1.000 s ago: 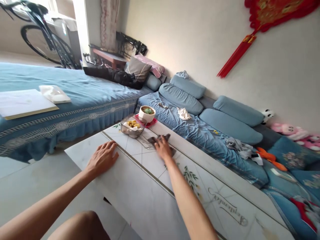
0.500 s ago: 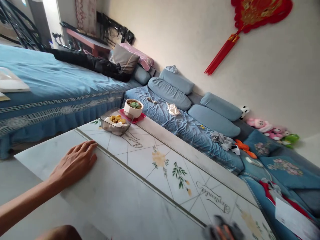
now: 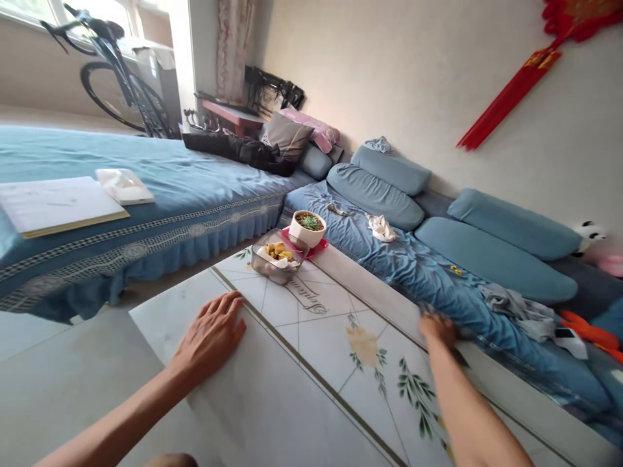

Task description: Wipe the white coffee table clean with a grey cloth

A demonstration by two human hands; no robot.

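Likely wiping table: right hand blurred, can't tell finger grip. Left hand flat, fingers empty. Next stroke should skirt bowl.

Home living room, blue sofa

I count two hands of my own, one left hand and one right hand, plus one blurred dark cloth. On my one surface I count one see-through bowl, one white pot, one green plant and one red saucer. Around me I count four long blue cushions, one grey pillow, one bicycle, one curtain, one red tassel, one panda toy, one paper pad and one white packet.
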